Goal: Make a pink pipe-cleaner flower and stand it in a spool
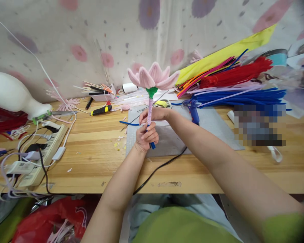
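Observation:
A pink pipe-cleaner flower [154, 77] with a green base stands upright in front of me. Its stem is wrapped in lilac above, with blue pipe-cleaner ends showing at the bottom. My left hand [146, 136] is closed around the lower stem. Just behind and above it, my right hand [155, 114] reaches across from the right, its fingers curled at the stem; what they pinch is hidden. A blue pipe cleaner [128, 123] shows left of the right fingertips; I cannot tell whether it is held. Beneath both hands lies a grey mat [172, 145].
A blue glue gun [192, 109] rests on the mat, and a black cord crosses the front. Blue pipe cleaners [238, 97] and red ones [238, 72] are piled back right. A yellow-black cutter [101, 110] lies left, beyond a crowded power strip [44, 157].

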`<state>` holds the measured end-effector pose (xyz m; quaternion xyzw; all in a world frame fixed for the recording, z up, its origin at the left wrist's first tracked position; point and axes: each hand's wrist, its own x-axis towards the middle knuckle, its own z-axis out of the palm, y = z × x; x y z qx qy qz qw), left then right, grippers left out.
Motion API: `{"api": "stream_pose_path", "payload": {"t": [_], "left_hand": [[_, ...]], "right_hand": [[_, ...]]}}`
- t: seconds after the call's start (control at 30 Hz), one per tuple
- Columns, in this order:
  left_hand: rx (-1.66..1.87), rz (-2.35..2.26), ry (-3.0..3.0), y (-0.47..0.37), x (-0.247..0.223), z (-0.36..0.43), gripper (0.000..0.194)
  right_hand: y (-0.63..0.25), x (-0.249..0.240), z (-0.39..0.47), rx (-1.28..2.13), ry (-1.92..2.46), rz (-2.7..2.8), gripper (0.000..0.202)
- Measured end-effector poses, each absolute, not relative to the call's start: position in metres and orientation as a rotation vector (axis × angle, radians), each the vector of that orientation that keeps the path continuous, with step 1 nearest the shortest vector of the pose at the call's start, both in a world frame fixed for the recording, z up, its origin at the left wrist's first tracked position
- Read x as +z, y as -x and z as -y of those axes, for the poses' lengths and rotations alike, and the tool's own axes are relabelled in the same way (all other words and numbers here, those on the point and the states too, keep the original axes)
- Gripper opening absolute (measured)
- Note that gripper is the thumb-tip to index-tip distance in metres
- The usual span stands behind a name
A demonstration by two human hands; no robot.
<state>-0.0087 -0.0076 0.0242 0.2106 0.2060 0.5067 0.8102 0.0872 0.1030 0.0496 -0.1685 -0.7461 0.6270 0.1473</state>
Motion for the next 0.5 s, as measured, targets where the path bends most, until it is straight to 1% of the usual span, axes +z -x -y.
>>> {"api": "stream_pose_path", "payload": {"t": [0.1, 0.2, 0.3, 0.33, 0.4, 0.5], "left_hand": [[1.18, -0.478, -0.552, 0.018, 0.032, 0.001, 0.031], [1.313, -0.617, -0.653, 0.026, 0.034, -0.007, 0.03], [1.462, -0.787, -0.702, 0.025, 0.028, -0.014, 0.03], [1.5, -0.836, -0.712, 0.023, 0.024, -0.015, 0.029], [1.563, -0.903, -0.712, 0.019, 0.017, -0.017, 0.026], [1.565, -0.903, -0.664, 0.014, 0.009, -0.019, 0.019]], "right_hand": [[-0.071, 0.054, -0.105, 1.633, 0.596, 2.068, 0.021], [-0.074, 0.055, -0.103, 1.268, 0.933, 1.865, 0.02], [-0.09, 0.061, -0.086, 0.873, 1.223, 1.924, 0.013], [-0.094, 0.065, -0.076, 0.729, 1.244, 1.976, 0.012], [-0.096, 0.076, -0.053, 0.505, 1.142, 2.092, 0.012], [-0.078, 0.087, -0.026, 0.281, 0.895, 2.394, 0.021]]}}
